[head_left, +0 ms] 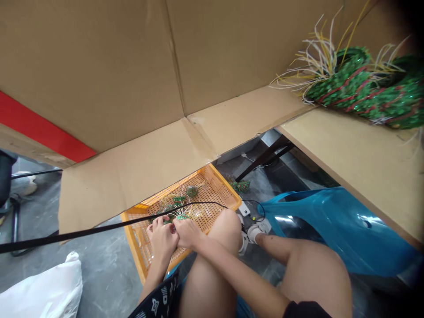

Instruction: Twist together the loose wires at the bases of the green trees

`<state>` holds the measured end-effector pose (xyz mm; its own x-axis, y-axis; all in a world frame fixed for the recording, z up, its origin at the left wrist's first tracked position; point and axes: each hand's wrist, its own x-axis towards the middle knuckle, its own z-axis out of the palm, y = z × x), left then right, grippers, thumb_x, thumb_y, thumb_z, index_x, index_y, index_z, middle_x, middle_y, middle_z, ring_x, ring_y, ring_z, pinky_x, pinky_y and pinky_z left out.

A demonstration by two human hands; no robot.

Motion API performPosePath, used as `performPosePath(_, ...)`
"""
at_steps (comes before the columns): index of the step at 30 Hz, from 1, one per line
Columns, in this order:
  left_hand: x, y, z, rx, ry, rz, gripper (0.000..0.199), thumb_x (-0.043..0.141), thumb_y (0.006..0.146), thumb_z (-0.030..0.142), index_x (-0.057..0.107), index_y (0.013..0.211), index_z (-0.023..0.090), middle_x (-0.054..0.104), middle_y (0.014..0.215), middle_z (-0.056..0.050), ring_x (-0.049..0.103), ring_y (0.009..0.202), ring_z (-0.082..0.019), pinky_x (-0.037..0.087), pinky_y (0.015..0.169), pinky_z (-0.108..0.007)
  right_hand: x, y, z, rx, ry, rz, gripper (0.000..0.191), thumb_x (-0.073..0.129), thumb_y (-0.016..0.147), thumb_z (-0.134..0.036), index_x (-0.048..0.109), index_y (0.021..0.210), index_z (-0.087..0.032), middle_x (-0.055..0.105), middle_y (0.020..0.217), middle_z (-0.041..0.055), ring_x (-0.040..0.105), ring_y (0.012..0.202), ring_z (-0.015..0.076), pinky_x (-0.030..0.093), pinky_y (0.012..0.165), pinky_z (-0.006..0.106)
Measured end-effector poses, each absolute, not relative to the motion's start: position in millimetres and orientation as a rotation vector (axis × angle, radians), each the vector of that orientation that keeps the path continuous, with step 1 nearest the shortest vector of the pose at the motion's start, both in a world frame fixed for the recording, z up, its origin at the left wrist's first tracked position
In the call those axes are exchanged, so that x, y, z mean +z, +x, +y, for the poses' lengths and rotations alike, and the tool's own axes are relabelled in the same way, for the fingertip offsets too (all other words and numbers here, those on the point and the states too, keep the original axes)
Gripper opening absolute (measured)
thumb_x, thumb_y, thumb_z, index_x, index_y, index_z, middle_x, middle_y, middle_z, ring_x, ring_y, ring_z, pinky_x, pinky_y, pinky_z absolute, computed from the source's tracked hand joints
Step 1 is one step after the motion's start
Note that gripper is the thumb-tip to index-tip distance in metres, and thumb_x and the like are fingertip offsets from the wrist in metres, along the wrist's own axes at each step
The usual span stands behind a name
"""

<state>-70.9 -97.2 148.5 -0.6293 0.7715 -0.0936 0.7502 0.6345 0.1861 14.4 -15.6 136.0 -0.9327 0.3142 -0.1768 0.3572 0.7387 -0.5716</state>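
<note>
- Head view: the right hand [188, 234] is apparently pinching a green tinsel bundle [182, 217] over the orange crate [229, 204], likely letting it catch loose bits.
- The left hand [163, 238] is curling alongside, perhaps steadying; I cannot tell what it's gripping.

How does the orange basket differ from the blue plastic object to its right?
The orange basket is riddled with small holes; the blue plastic object is mostly smooth and glossy. The orange basket faces open side up with small green bundles inside; the blue plastic object sits partly beneath the tabletop.
</note>
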Motion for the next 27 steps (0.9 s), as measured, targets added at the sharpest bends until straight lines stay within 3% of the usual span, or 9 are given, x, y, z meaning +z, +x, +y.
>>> performPosePath(6,145,-82,-103,0.163,1.229,2.494,0.025,0.054,0.077,0.032,0.070,0.061,0.022,0.063,0.113,-0.008,0.046,0.111,-0.028,0.025,0.095,-0.048,130,18,-18,-0.969,0.557,2.829,0.021,0.046,0.079,-0.020,0.055,0.097,-0.014,0.068,0.087,0.0112,0.065,0.078,0.0218,0.042,0.064,0.027)
performPosePath(15,131,-82,-113,0.248,1.067,2.415,0.020,0.053,0.075,0.025,0.070,0.065,0.019,0.062,0.112,-0.006,0.052,0.108,-0.024,0.037,0.086,-0.036,124,8,-22,-0.874,0.472,2.771,0.025,0.047,0.081,-0.017,0.056,0.103,-0.010,0.068,0.087,0.0146,0.065,0.085,0.0255,0.046,0.074,0.033)
performPosePath(21,128,-78,-110,0.317,1.030,2.442,0.019,0.052,0.074,0.020,0.066,0.063,0.017,0.060,0.113,-0.008,0.049,0.113,-0.026,0.033,0.093,-0.041,124,1,-20,-0.866,0.497,2.727,0.025,0.047,0.083,-0.017,0.055,0.105,-0.010,0.068,0.086,0.0143,0.065,0.086,0.0241,0.045,0.072,0.030)
performPosePath(24,126,-84,-111,0.345,1.018,2.375,0.022,0.052,0.077,0.028,0.067,0.065,0.018,0.060,0.114,-0.009,0.049,0.114,-0.028,0.035,0.094,-0.042,123,2,-15,-0.875,0.529,2.721,0.023,0.048,0.082,-0.017,0.056,0.103,-0.013,0.068,0.088,0.0123,0.065,0.084,0.0224,0.044,0.070,0.027)
performPosePath(27,122,-102,-118,0.382,1.045,2.205,0.026,0.054,0.079,0.040,0.071,0.076,0.021,0.062,0.114,-0.005,0.056,0.107,-0.022,0.041,0.092,-0.033,122,4,-10,-0.873,0.573,2.721,0.020,0.048,0.082,-0.021,0.058,0.099,-0.014,0.068,0.088,0.0114,0.065,0.083,0.0218,0.042,0.069,0.026)
